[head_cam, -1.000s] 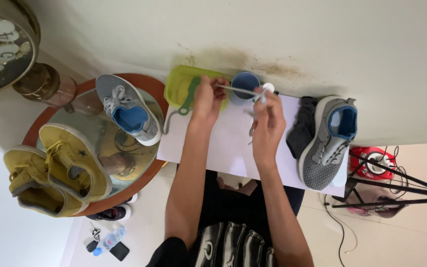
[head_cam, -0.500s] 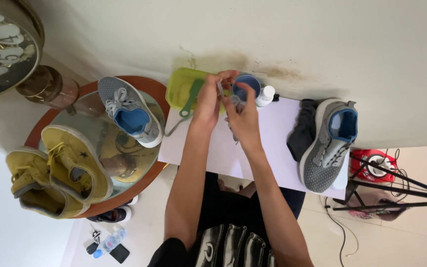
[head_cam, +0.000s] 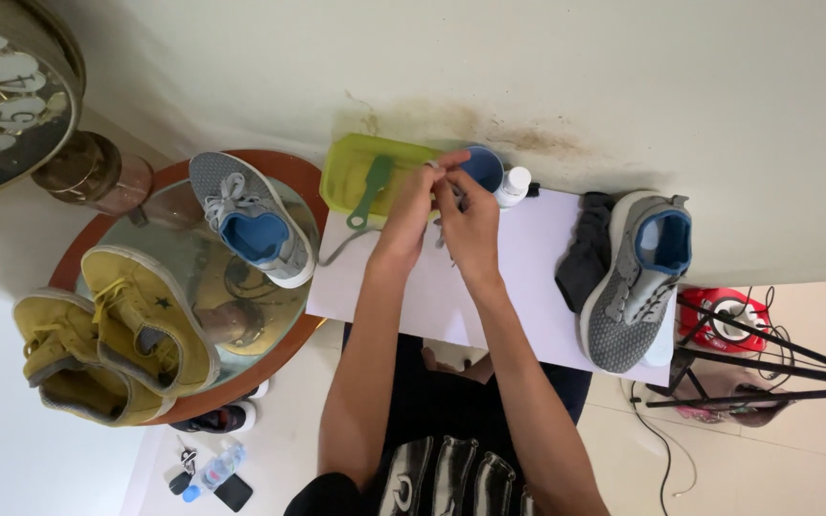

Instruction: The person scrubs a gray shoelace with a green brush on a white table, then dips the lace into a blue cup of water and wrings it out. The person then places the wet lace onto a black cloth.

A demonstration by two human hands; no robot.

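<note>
Both grips (head_cam: 444, 196) pinched beside blue cup (head_cam: 485, 167)

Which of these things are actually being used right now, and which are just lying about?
In use: left hand and right hand, together over the blue cup, white bottle, green tray.

Lying about: grey shoes, yellow shoes, tripod.

Blue cup (head_cam: 483, 168) upright beside green tray (head_cam: 356, 172).
</note>
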